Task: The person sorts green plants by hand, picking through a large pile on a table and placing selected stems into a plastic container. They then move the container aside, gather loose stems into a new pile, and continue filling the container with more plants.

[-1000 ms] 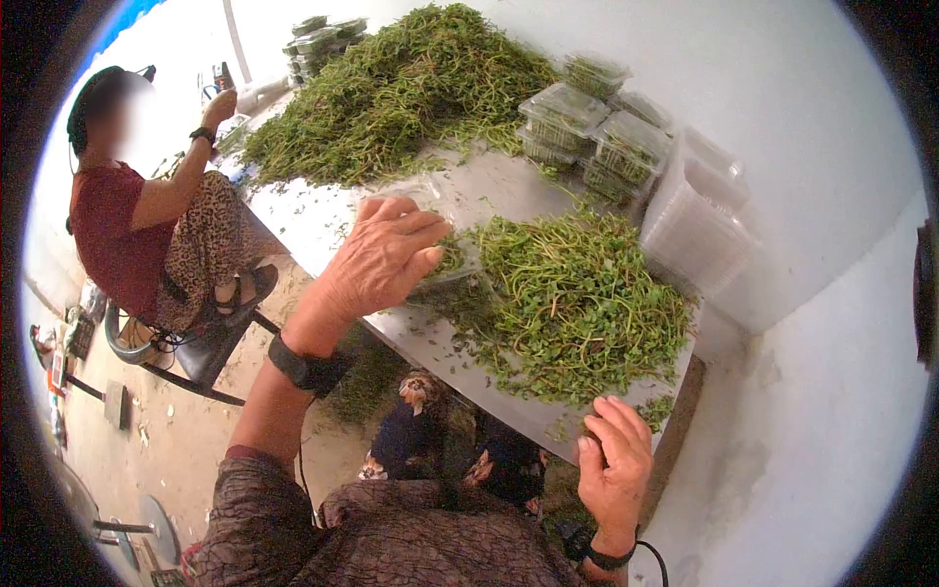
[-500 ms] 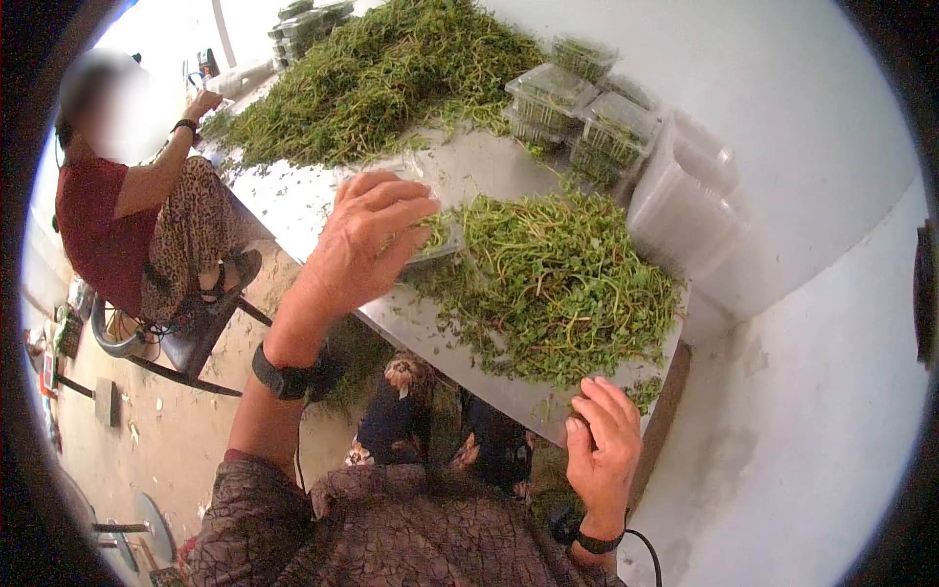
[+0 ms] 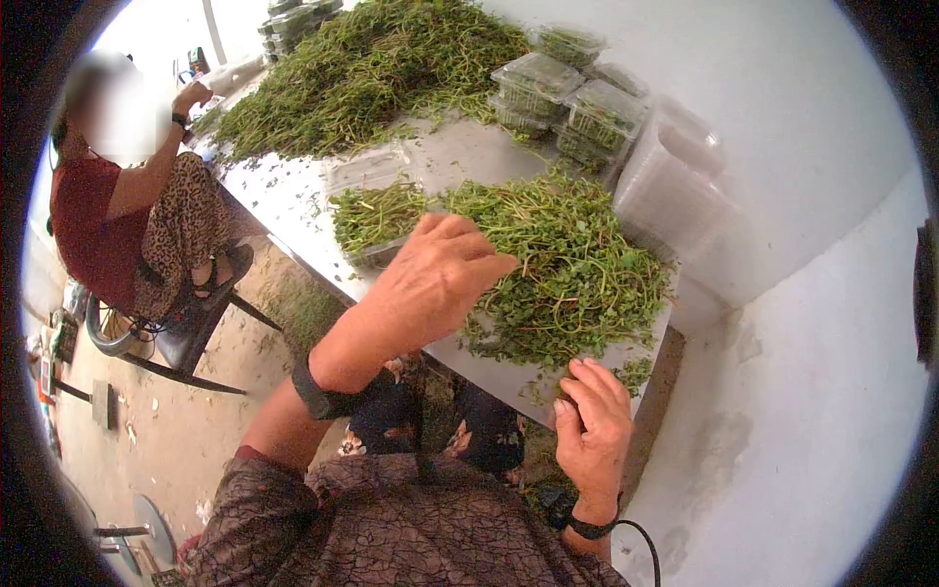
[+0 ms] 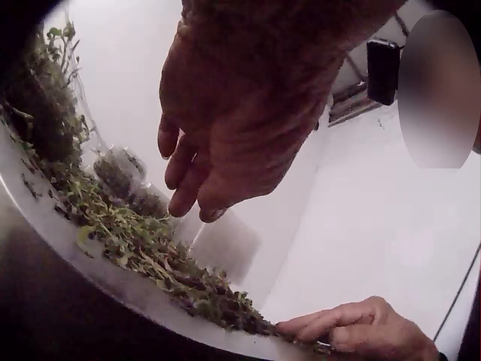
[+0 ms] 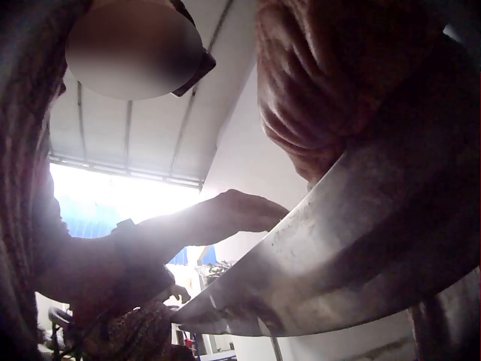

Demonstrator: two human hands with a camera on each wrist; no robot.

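Observation:
My left hand [image 3: 430, 286] is over the left front part of a loose pile of green leafy stems [image 3: 577, 279]. In the left wrist view the fingers of this hand [image 4: 240, 120] hang down, loosely bent, with nothing seen between them. Just left of the pile, cut greens [image 3: 377, 215] heap up in a clear plastic box, its lid [image 3: 364, 170] folded back behind. My right hand [image 3: 597, 426] rests at the table's front edge beside a few stray leaves, fingers slightly bent and no object seen in them; its fingertips are partly hidden in the right wrist view.
A larger heap of greens [image 3: 362, 78] covers the back of the metal table [image 3: 469, 155]. Filled clear boxes [image 3: 536, 83] and nested empty ones [image 3: 675, 191] stand at the back right, near the wall. Someone in a red shirt [image 3: 93, 220] sits at the left.
My left hand has moved right and toward me, off the box of greens and over the loose pile, uncovering the box. My right hand stays at the table edge. The head view has shifted slightly.

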